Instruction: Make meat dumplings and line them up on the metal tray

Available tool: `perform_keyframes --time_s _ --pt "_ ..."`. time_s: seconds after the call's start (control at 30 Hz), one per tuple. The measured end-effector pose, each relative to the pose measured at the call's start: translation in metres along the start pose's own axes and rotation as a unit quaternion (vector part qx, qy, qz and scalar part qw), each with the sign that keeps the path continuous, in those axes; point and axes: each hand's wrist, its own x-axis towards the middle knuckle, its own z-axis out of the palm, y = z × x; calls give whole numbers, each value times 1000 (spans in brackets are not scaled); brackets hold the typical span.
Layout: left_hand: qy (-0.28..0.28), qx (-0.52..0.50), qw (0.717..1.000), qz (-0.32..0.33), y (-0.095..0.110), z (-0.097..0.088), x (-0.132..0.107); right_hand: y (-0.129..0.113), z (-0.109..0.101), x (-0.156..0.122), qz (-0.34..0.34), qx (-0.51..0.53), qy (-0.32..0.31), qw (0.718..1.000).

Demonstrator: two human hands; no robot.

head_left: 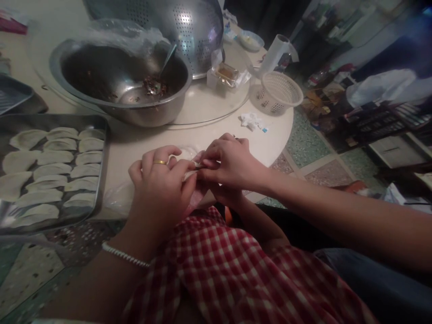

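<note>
My left hand [162, 180], with a gold ring and a white beaded bracelet, is closed, its thumb and fingertips pinching the edge of a pale dumpling [194, 167]. From the right, my right hand [231, 162] pinches the same dumpling's edge, fingertips almost meeting those of the left. Most of the dumpling is hidden by fingers. Another person's hand and forearm [259, 220] reach in beneath my right hand; what that hand touches is mostly covered. Left of my hands, a metal tray [104, 168] holds rows of folded dumplings [52, 170].
A large steel bowl [135, 112] with dark filling and a spoon [168, 58] stands behind. Beyond are a steel colander [199, 31], a white plastic basket [281, 90] and crumpled tissue [251, 120]. A person in a red checked garment [219, 261] is directly before me.
</note>
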Motion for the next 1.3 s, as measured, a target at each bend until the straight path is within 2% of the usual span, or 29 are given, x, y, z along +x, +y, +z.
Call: perform_keyframes --time_s 0.3,0.6,0.97,1.17,1.3 --pt "16 -2 999 35 2 6 4 6 -1 -5 20 1 -31 999" --pt "16 -36 999 -24 8 10 8 7 2 -7 43 39 -12 998" --pt "23 -47 998 -31 9 10 12 11 4 -8 5 25 1 1000" --pt "13 -46 999 -25 8 8 11 10 1 -7 -4 6 8 1000" --pt "-3 -51 998 -25 10 7 9 10 1 -5 -15 -28 -8 999"
